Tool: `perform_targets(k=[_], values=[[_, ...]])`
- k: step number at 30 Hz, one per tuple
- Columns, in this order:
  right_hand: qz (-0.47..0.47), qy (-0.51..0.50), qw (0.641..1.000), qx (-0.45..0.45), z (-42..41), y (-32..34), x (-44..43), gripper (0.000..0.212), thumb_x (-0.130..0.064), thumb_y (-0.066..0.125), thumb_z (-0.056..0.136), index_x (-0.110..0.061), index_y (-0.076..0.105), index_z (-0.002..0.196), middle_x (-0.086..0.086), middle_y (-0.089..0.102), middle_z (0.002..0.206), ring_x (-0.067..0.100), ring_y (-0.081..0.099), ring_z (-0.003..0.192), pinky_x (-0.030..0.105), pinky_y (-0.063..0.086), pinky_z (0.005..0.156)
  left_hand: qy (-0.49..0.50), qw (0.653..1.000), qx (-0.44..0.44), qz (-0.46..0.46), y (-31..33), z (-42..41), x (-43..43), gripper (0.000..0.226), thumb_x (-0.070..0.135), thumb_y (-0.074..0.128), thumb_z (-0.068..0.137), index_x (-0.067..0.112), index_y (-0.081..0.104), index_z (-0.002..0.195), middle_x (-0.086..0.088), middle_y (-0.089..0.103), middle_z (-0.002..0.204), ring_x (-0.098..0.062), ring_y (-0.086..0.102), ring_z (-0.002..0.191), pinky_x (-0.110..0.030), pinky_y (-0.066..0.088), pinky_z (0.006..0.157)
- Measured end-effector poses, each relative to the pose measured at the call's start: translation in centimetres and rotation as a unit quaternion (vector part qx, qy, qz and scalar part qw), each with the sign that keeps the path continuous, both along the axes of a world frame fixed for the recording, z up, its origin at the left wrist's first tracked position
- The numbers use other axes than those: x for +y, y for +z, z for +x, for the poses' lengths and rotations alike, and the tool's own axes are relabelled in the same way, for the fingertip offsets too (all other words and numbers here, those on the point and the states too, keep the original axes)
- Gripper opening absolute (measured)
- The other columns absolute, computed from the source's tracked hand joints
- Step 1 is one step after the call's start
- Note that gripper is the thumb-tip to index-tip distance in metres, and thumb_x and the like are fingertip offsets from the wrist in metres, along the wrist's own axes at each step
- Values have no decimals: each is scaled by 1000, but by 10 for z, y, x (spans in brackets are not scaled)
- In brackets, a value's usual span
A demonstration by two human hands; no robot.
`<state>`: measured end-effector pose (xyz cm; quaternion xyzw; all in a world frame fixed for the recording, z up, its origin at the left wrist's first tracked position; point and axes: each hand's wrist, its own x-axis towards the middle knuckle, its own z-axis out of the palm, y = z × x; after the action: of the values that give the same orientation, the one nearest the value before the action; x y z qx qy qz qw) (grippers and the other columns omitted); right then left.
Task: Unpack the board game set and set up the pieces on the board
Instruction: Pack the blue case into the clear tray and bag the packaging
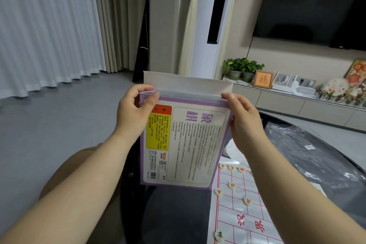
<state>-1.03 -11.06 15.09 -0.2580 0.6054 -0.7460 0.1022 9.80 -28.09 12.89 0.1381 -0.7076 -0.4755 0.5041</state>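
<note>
Left hand [134, 109], right hand [243, 119] pinching box [184, 144] top corners, flap [188, 82] raised

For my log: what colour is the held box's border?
Light purple, on the box, seen in the head view.

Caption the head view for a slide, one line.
Left hand and right hand hold the purple box by its top corners, flap open, near a board bearing round pieces.
</note>
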Motion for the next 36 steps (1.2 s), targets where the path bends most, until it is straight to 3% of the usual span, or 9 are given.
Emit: perform_targets(k=[5,7,9,12,15,20,25,29,36], values=[[-22,-43,999,13,-7,16,-10,18,-31,53,88,-19,45,76,0,51,79,17,53,76,31,46,72,-2,1000,-5,8,14,0,-3,24,17,54,89,20,52,65,10,55,70,15,56,60,-1,40,55],[-34,-38,998,30,-9,21,-12,12,-26,56,87,-25,46,94,-1,52,82,17,56,78,33,47,71,-10,999,15,37,17,-2,-3,20,14,57,86,22,50,69,9,56,72,4,59,64,-11,44,61],[-22,-15,998,52,-9,21,-11,36,-21,56,88,-30,42,120,-2,55,78,16,59,78,32,51,74,-16,997,37,68,16,-3,-3,24,12,60,83,27,42,78,7,56,80,-13,60,80,-25,50,71],[35,0,993,116,-6,20,-9,20,-14,56,88,-29,58,102,-5,61,76,12,59,74,23,52,68,-56,996,30,58,16,0,-6,37,11,62,81,36,39,96,9,59,92,-25,59,100,-37,49,87],[93,13,984,153,-7,18,-3,16,-14,61,83,-27,65,76,-9,64,75,9,60,73,22,51,67,-64,997,-27,-17,14,4,-12,34,14,63,79,30,53,107,15,58,92,-18,57,102,-22,48,83],[142,46,970,191,-10,18,4,15,-18,62,81,-32,62,78,-12,62,78,-4,61,62,8,50,53,-76,995,-54,-46,17,8,-14,29,48,61,57,30,57,80,12,59,83,2,59,73,-10,49,61],[122,27,979,164,-8,23,0,13,-16,60,83,-25,64,75,-8,63,73,-4,60,54,7,48,50,-32,998,-56,-26,21,-1,-9,8,29,56,84,30,55,76,12,58,78,-1,56,73,-9,47,57],[137,33,976,165,-7,27,1,12,-17,59,83,-24,65,75,-7,63,70,-6,60,51,7,48,49,-49,996,-76,-20,26,-1,-13,5,30,55,85,27,58,82,11,59,80,-3,56,75,-15,46,62],[140,53,976,155,-2,28,3,17,-15,54,87,-28,62,94,-10,63,75,-8,61,54,6,47,49,-85,992,-88,7,33,0,-15,8,25,55,85,28,61,80,9,61,79,0,60,66,-3,46,55]])
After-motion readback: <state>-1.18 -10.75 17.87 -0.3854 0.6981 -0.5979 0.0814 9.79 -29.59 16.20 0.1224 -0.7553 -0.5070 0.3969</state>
